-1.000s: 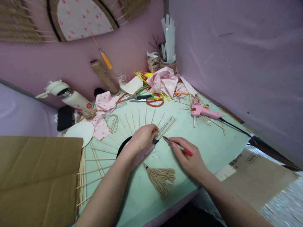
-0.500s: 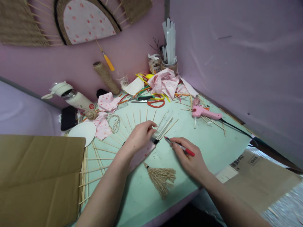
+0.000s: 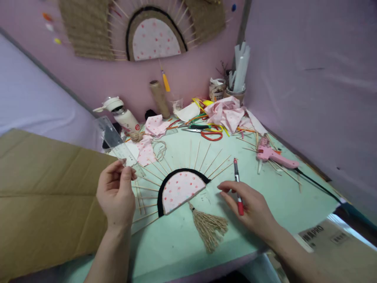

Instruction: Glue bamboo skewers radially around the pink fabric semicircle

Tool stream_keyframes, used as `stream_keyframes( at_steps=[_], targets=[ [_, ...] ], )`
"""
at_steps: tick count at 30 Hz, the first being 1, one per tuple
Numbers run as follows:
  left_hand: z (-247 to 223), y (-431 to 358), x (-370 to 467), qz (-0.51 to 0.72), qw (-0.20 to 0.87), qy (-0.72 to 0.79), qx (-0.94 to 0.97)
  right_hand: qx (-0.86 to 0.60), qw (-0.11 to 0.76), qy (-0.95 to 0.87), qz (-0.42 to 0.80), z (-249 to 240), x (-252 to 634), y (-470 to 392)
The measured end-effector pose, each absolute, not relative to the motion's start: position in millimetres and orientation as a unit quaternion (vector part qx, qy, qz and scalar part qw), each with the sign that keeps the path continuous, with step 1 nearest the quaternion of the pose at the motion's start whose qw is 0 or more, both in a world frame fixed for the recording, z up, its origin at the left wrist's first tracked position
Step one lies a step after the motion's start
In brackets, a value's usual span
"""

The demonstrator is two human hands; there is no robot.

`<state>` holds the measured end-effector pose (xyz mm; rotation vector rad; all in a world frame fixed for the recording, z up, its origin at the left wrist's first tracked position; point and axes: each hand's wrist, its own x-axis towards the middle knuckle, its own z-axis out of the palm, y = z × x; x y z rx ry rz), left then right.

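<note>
My left hand (image 3: 116, 192) pinches a clear plastic ruler (image 3: 113, 137) and holds it tilted up above the left part of the table. In my right hand (image 3: 247, 206), a red pen (image 3: 236, 184) rests between the fingers, tip pointing away from me; thumb and index finger are a little apart. Between the hands lies a half-round fan piece (image 3: 182, 188) in dotted pink fabric with a black rim. Thin wooden sticks (image 3: 205, 157) radiate from that rim. A twine tassel (image 3: 207, 228) hangs off its straight lower edge.
At the left a large cardboard sheet (image 3: 50, 200) covers part of the table. Scissors (image 3: 210, 135), fabric scraps (image 3: 225, 114) and a twine spool (image 3: 159, 98) sit at the back. A pink glue gun (image 3: 273, 155) lies on loose sticks at the right, its cord trailing off.
My left hand has lifted the ruler off the fan piece and carried it left. The pen in my right hand has swung from pointing at the sticks to more upright. The view has shifted left.
</note>
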<state>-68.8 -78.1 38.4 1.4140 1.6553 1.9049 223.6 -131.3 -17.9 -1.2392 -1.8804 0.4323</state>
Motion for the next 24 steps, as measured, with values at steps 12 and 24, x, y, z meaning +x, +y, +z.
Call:
stream_keyframes(
  at_steps=[12, 24],
  targets=[
    [14, -82, -79, 0.688, 0.115, 0.568, 0.438, -0.279, 0.041, -0.929, 0.239, 29, 161, -33],
    [14, -86, -78, 0.669, 0.139, 0.58, 0.443, -0.295, 0.034, -0.941, 0.165, 15, 154, -44]
  ],
)
